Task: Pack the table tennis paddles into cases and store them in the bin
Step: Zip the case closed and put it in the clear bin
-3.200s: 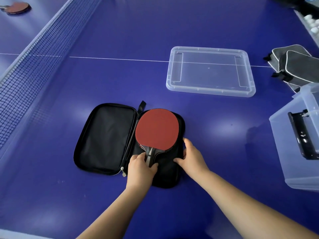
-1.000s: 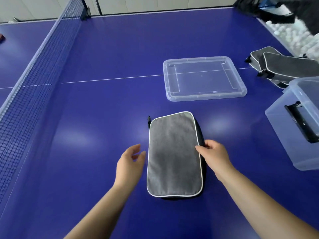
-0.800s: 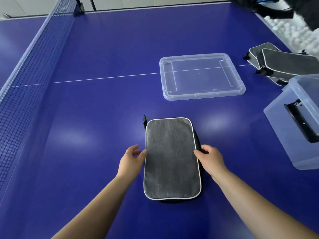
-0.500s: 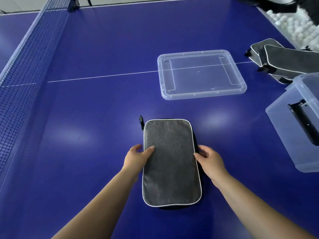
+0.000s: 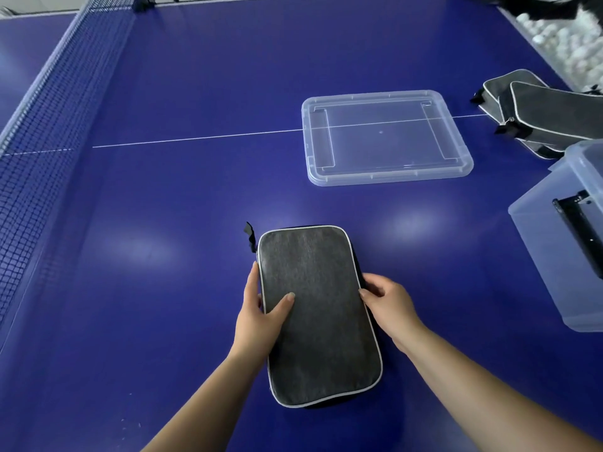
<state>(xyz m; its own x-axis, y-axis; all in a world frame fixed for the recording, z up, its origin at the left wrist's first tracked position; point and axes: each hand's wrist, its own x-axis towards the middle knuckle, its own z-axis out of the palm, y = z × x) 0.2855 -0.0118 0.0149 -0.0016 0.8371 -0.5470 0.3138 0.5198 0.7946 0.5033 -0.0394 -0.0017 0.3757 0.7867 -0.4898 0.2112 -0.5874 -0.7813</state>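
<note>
A grey paddle case with white piping lies folded shut on the blue table, its long side running away from me. The paddle is hidden inside it. My left hand grips the case's left edge, thumb on top of the grey cover. My right hand holds the right edge, fingers curled around the side. A black loop sticks out at the case's far left corner. The clear plastic bin stands at the right edge of view.
The bin's clear lid lies flat beyond the case. Two more grey cases are stacked at the far right. White balls fill a container past them. The net runs along the left side.
The open case with the red paddle has been folded shut. Since then my left hand moved in from the table onto the case's left edge, and both hands now hold it.
</note>
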